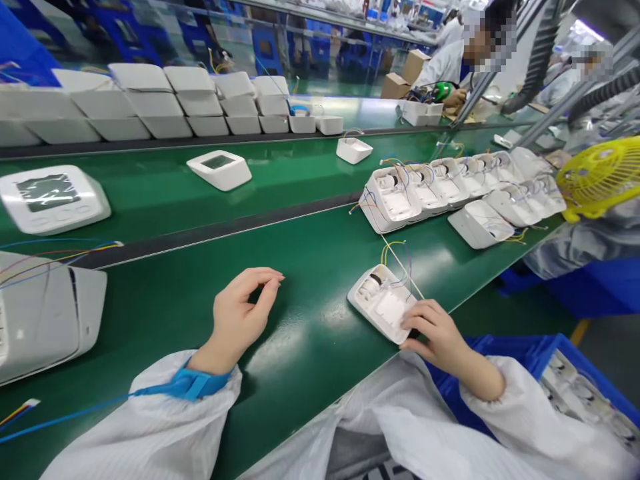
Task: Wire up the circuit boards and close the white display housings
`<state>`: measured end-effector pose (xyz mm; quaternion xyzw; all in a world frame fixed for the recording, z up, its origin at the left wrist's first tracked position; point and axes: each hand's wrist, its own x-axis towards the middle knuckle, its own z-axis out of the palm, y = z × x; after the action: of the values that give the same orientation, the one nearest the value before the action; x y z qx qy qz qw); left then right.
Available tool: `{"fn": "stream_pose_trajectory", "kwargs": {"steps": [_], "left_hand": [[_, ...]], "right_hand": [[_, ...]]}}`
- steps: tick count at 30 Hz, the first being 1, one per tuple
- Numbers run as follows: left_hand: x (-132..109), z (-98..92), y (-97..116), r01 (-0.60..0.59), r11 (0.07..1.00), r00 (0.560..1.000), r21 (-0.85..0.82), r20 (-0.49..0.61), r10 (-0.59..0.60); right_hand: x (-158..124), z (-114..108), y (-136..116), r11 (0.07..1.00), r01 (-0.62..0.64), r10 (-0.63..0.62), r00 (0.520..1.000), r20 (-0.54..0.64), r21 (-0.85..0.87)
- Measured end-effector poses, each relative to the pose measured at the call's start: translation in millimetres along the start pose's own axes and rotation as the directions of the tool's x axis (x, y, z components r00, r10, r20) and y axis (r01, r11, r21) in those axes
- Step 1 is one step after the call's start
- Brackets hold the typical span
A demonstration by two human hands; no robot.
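Observation:
My right hand (435, 333) grips the near right edge of a white plastic housing (387, 313), thumb outside and fingers over the rim. The housing lies open side up on the green work surface, tilted to my view. Inside sit a white cylindrical part with a black band (371, 285) and thin coloured wires (393, 253) that rise from the far side. A thin pale stick or lead (403, 267) runs from beyond the housing toward my right knuckles. My left hand (243, 313) is off to the left above the surface, thumb and forefinger pinched together, with nothing visible between them.
Rows of open housings (395, 200) stand to the right, near a yellow fan (605, 177). Stacked white shells (150, 100) line the far side. A display unit (55, 200) lies left. A blue crate (555, 347) sits lower right. A co-worker (445, 67) works beyond.

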<state>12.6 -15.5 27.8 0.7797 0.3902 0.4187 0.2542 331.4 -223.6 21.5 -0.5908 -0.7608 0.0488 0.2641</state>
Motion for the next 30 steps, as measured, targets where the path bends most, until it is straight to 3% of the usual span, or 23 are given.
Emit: {"fn": "stream_pose_trajectory", "kwargs": {"steps": [4,9,14,19,23,26,30], "left_hand": [[-1,-0.7,1,-0.005,1.000,1.000,0.017,0.030,0.004],[-4,-2.4,-1,-0.079,0.996,0.994,0.042,0.081,0.075],[-2,-3.0,-6,-0.041,0.995,0.994,0.092,0.102,0.031],[-2,-3.0,-5,-0.036,0.995,0.988,0.095,0.152,0.021],[-1,-3.9,-4,-0.002,0.991,0.981,0.130,0.193,-0.024],[-1,-4.4,-4,0.004,0.991,0.977,0.136,0.209,-0.032],[-2,-3.9,-6,-0.002,0.992,0.975,0.126,0.223,-0.027]], "right_hand": [[-1,-13,-6,0.996,-0.061,0.057,0.997,-0.049,-0.068],[19,14,-26,0.989,-0.146,0.142,0.985,-0.101,-0.032],[21,30,-17,0.982,-0.186,0.173,0.955,-0.240,-0.031],[7,13,21,0.948,-0.266,0.161,0.876,-0.455,-0.177],[12,-12,73,0.839,-0.388,0.120,0.816,-0.566,-0.381],[26,-24,109,0.760,-0.518,0.230,0.779,-0.583,-0.393],[43,-24,138,0.696,-0.641,0.438,0.737,-0.515,-0.325]]}}
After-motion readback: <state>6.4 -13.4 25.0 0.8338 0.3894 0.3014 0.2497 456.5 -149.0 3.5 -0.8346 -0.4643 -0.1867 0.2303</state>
